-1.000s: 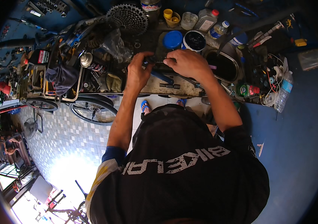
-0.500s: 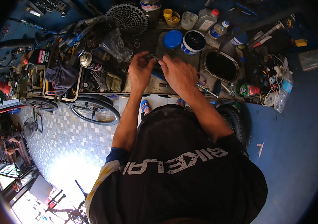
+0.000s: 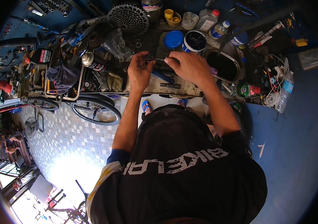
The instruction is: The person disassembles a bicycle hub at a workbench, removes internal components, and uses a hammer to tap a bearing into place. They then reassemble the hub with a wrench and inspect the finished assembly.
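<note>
Over a cluttered workbench [image 3: 155, 87], my left hand [image 3: 140, 71] pinches the left end of a thin dark metal rod [image 3: 159, 59]. My right hand [image 3: 190, 67] grips the rod's right end, so both hands hold it level above the bench. Just under the hands lie a blue-handled tool [image 3: 162, 76] and a small dark cylinder [image 3: 170, 86]. An open tub of black grease [image 3: 194, 40] and its blue lid [image 3: 174, 39] stand right behind my hands.
A toothed cassette [image 3: 128, 18] lies at the back, with bottles [image 3: 206, 19] and a yellow cup [image 3: 173, 18] beside it. An oval metal basin [image 3: 223, 65] sits to the right, a water bottle [image 3: 284, 93] farther right. Bicycle wheels [image 3: 95, 110] lean below the bench on tiled floor.
Both hands have lifted off the bench surface and moved toward the back, now holding the thin rod between them near the grease tub.
</note>
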`<action>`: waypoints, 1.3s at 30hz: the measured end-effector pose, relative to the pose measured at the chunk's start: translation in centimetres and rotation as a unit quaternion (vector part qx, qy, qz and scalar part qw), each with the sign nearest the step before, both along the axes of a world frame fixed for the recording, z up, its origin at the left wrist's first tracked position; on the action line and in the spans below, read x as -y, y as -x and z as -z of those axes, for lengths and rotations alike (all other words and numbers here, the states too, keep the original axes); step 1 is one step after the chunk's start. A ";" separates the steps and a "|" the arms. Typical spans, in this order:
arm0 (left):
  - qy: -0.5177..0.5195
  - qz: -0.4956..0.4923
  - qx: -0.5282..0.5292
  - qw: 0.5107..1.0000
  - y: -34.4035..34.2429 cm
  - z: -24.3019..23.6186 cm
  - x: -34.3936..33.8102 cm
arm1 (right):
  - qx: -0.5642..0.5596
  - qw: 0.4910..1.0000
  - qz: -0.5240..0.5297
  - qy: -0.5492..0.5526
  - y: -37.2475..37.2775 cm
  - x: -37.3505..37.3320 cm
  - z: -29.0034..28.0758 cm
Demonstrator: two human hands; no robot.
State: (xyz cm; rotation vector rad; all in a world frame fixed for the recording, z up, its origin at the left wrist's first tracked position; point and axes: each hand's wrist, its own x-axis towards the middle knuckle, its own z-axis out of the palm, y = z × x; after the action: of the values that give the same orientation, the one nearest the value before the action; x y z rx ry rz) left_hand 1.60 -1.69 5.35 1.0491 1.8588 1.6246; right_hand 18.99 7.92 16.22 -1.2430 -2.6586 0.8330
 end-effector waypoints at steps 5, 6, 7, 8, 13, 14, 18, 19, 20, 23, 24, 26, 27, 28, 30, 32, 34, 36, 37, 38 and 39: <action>-0.011 0.019 0.016 1.000 -0.1 -0.3 0.0 | 0.006 1.000 -0.022 -0.008 0.4 -0.4 -0.6; -0.011 0.022 0.019 1.000 -0.1 -0.3 0.0 | 0.008 1.000 -0.024 -0.009 0.5 -0.4 -0.6; -0.011 0.024 0.013 1.000 0.0 -0.3 0.1 | 0.011 0.999 -0.029 -0.011 0.6 -0.5 -0.5; -0.010 0.026 0.006 1.000 0.0 -0.3 0.1 | 0.014 0.999 -0.033 -0.014 0.7 -0.6 -0.5; -0.008 0.030 -0.021 0.999 0.1 -0.5 0.1 | 0.047 0.997 -0.056 -0.018 1.1 -0.7 -1.4; -0.007 0.030 -0.026 0.999 0.1 -0.6 0.1 | 0.049 0.997 -0.056 -0.017 1.2 -0.7 -1.5; 0.018 0.023 -0.045 0.999 0.2 -1.3 0.1 | 0.047 0.998 -0.025 -0.024 1.1 -0.2 -2.4; 0.012 0.023 -0.048 0.999 0.3 -1.3 0.0 | 0.047 0.998 -0.024 -0.024 1.2 -0.3 -2.4; 0.007 0.024 -0.050 0.998 0.4 -1.2 -0.1 | 0.047 0.998 -0.023 -0.024 1.2 -0.4 -2.3; 0.010 0.023 -0.079 0.997 0.4 -1.3 -0.1 | 0.043 0.998 -0.033 -0.029 1.2 -0.3 -2.0; 0.014 0.023 -0.092 0.995 0.4 -1.4 -0.1 | 0.040 0.998 -0.038 -0.032 1.2 -0.3 -1.9; 0.003 0.033 -0.091 0.995 0.4 -1.1 -0.2 | 0.046 0.998 -0.039 -0.035 1.1 -0.4 -2.0; -0.003 0.038 -0.091 0.995 0.4 -1.0 -0.2 | 0.049 0.997 -0.041 -0.037 1.1 -0.4 -2.1; 0.002 0.041 -0.099 0.994 0.5 -0.9 -0.2 | 0.053 0.997 -0.043 -0.035 1.1 -0.5 -2.1; 0.011 0.048 -0.115 0.992 0.6 -0.8 -0.1 | 0.059 0.997 -0.047 -0.032 1.1 -0.6 -2.2; -0.010 0.042 -0.152 0.987 0.6 -0.5 -0.2 | 0.056 0.997 -0.046 -0.029 1.2 -0.6 -1.7; -0.013 0.037 -0.142 0.989 0.5 -0.3 -0.2 | 0.048 0.997 -0.038 -0.039 1.3 -0.3 -1.0; 0.004 0.030 -0.087 0.996 0.3 -0.6 -0.2 | 0.034 0.997 -0.028 -0.060 1.6 0.6 -0.1; 0.017 0.016 -0.090 0.996 0.3 -0.5 -0.2 | 0.031 0.997 -0.016 -0.068 1.8 1.1 0.3; 0.028 0.003 -0.093 0.995 0.4 -0.3 -0.2 | 0.029 0.997 -0.004 -0.076 2.0 1.7 0.8; 0.040 -0.010 -0.095 0.995 0.4 0.0 -0.2 | 0.026 0.996 0.008 -0.084 2.1 2.1 1.2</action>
State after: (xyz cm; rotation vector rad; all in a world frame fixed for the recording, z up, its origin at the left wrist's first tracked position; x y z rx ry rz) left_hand 1.22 -1.45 5.35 1.1898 2.0441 1.4921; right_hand 16.85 5.82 15.03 -1.2587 -2.6896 0.5686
